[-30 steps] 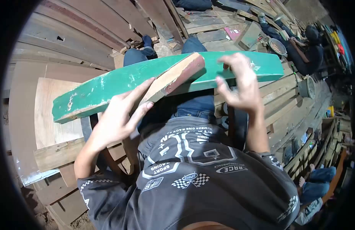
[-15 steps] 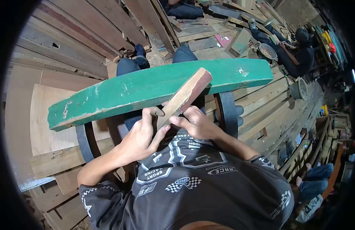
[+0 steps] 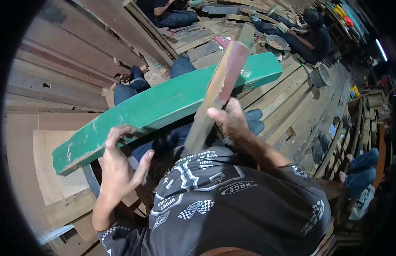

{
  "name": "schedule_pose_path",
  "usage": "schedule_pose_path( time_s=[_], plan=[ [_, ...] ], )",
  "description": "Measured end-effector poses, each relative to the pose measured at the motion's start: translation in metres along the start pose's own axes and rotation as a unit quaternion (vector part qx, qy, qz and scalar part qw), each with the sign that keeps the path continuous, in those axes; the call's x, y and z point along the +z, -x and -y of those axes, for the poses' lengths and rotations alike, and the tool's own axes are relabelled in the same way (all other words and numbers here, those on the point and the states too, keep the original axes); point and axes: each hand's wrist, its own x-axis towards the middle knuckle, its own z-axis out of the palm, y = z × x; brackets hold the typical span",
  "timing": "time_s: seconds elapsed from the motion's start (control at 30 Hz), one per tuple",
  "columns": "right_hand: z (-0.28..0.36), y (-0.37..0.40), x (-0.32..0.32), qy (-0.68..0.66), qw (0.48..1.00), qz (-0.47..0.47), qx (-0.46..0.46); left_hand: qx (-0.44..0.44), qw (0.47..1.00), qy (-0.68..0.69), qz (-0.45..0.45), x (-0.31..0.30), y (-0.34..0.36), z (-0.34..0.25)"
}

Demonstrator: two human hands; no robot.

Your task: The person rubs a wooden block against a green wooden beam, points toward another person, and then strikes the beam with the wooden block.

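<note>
Long weathered planks [image 3: 65, 55] lie stacked on the left, with a pale plywood sheet [image 3: 48, 170] below them. Two people in dark clothes [image 3: 172, 15] [image 3: 311, 34] sit at the far end, a round metal bowl [image 3: 277, 42] between them. A bucket [image 3: 319, 76] stands on the floor boards [image 3: 287, 98].

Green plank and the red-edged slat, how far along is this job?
Done: the slat is gripped in the right hand, tilted up across the green plank. In hand: the left hand touches the plank's near edge. Left: the slat is not yet set down.
</note>
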Motion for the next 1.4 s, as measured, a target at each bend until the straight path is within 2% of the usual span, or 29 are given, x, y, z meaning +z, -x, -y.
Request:
schedule_pose_path(
  time_s=[0.07, 0.13, 0.17, 0.2, 0.23, 0.27, 0.37, 0.47, 0.5, 0.57, 0.6, 0.63, 0.67, 0.73, 0.77, 0.8, 0.87, 0.9, 0.97, 1.0, 1.03, 1.07, 1.13, 1.17, 1.2, 1.27, 1.3, 1.4],
  plan=[
    [0.02, -0.001, -0.021, -0.034, 0.999, -0.02, -0.033, -0.031, 0.998, -0.05, 0.011, -0.005, -0.004, 0.005],
    [0.039, 0.001, -0.048, 0.081, 0.994, -0.056, -0.04, -0.05, 0.996, -0.074, 0.012, -0.007, -0.013, 0.011],
    [0.049, 0.007, -0.06, 0.134, 0.987, -0.092, -0.014, -0.051, 0.995, -0.078, 0.016, -0.007, -0.019, 0.014],
    [0.055, 0.01, -0.077, 0.253, 0.958, -0.133, 0.038, -0.053, 0.995, -0.083, 0.021, -0.007, -0.025, 0.016],
    [0.058, 0.016, -0.089, 0.418, 0.895, -0.156, -0.024, -0.058, 0.993, -0.095, 0.032, -0.007, -0.03, 0.017],
    [0.06, 0.021, -0.098, 0.57, 0.799, -0.173, -0.085, -0.04, 0.993, -0.099, 0.04, -0.006, -0.037, 0.016],
    [0.066, 0.034, -0.1, 0.663, 0.725, -0.188, 0.011, -0.011, 0.992, -0.096, 0.08, -0.004, -0.068, 0.011],
    [0.058, 0.037, -0.107, 0.687, 0.699, -0.2, 0.025, 0.033, 0.988, -0.092, 0.121, 0.004, -0.114, 0.013],
    [0.062, 0.036, -0.107, 0.666, 0.72, -0.184, 0.067, 0.05, 0.986, -0.086, 0.133, 0.01, -0.129, 0.017],
    [0.063, 0.035, -0.116, 0.644, 0.75, -0.141, 0.053, 0.087, 0.981, -0.081, 0.154, 0.031, -0.159, 0.032],
    [0.063, 0.035, -0.119, 0.632, 0.764, -0.12, 0.047, 0.069, 0.981, -0.064, 0.171, 0.042, -0.172, 0.033],
    [0.065, 0.035, -0.114, 0.654, 0.748, -0.11, 0.021, 0.068, 0.976, -0.035, 0.205, 0.054, -0.188, 0.035],
    [0.069, 0.037, -0.113, 0.655, 0.749, -0.092, 0.019, 0.052, 0.972, -0.052, 0.223, 0.066, -0.199, 0.037],
    [0.075, 0.04, -0.114, 0.657, 0.752, -0.053, 0.015, 0.072, 0.97, -0.081, 0.219, 0.093, -0.212, 0.047],
    [0.077, 0.04, -0.118, 0.659, 0.75, -0.048, 0.04, 0.056, 0.966, -0.098, 0.233, 0.1, -0.218, 0.051],
    [0.08, 0.042, -0.12, 0.686, 0.725, -0.06, 0.014, 0.041, 0.961, -0.115, 0.248, 0.105, -0.224, 0.054],
    [0.086, 0.041, -0.139, 0.69, 0.711, -0.104, 0.085, 0.025, 0.957, -0.149, 0.247, 0.106, -0.231, 0.06],
    [0.084, 0.042, -0.149, 0.707, 0.695, -0.12, 0.043, 0.026, 0.961, -0.158, 0.225, 0.106, -0.234, 0.066],
    [0.084, 0.041, -0.137, 0.741, 0.654, -0.137, 0.059, 0.035, 0.973, -0.139, 0.181, 0.113, -0.237, 0.09],
    [0.082, 0.04, -0.128, 0.758, 0.632, -0.146, 0.065, 0.013, 0.973, -0.123, 0.195, 0.108, -0.238, 0.088],
    [0.074, 0.042, -0.121, 0.782, 0.609, -0.127, 0.022, 0.015, 0.972, -0.138, 0.189, 0.109, -0.236, 0.089],
    [0.067, 0.045, -0.115, 0.782, 0.614, -0.096, -0.05, 0.018, 0.97, -0.155, 0.184, 0.11, -0.234, 0.087],
    [0.078, 0.045, -0.084, 0.773, 0.633, -0.044, -0.005, 0.007, 0.967, -0.151, 0.203, 0.113, -0.229, 0.082],
    [0.081, 0.046, -0.087, 0.791, 0.61, -0.051, 0.016, 0.015, 0.968, -0.148, 0.202, 0.117, -0.227, 0.086],
    [0.094, 0.041, -0.092, 0.772, 0.631, -0.052, 0.055, 0.039, 0.973, -0.146, 0.174, 0.124, -0.224, 0.094],
    [0.088, 0.038, -0.128, 0.786, 0.61, -0.093, 0.036, 0.014, 0.966, -0.152, 0.208, 0.121, -0.225, 0.088],
    [0.09, 0.033, -0.131, 0.802, 0.579, -0.125, 0.08, 0.02, 0.969, -0.147, 0.2, 0.124, -0.223, 0.09],
    [0.089, 0.038, -0.11, 0.806, 0.576, -0.114, 0.078, 0.026, 0.975, -0.13, 0.176, 0.125, -0.22, 0.101]
  ],
)
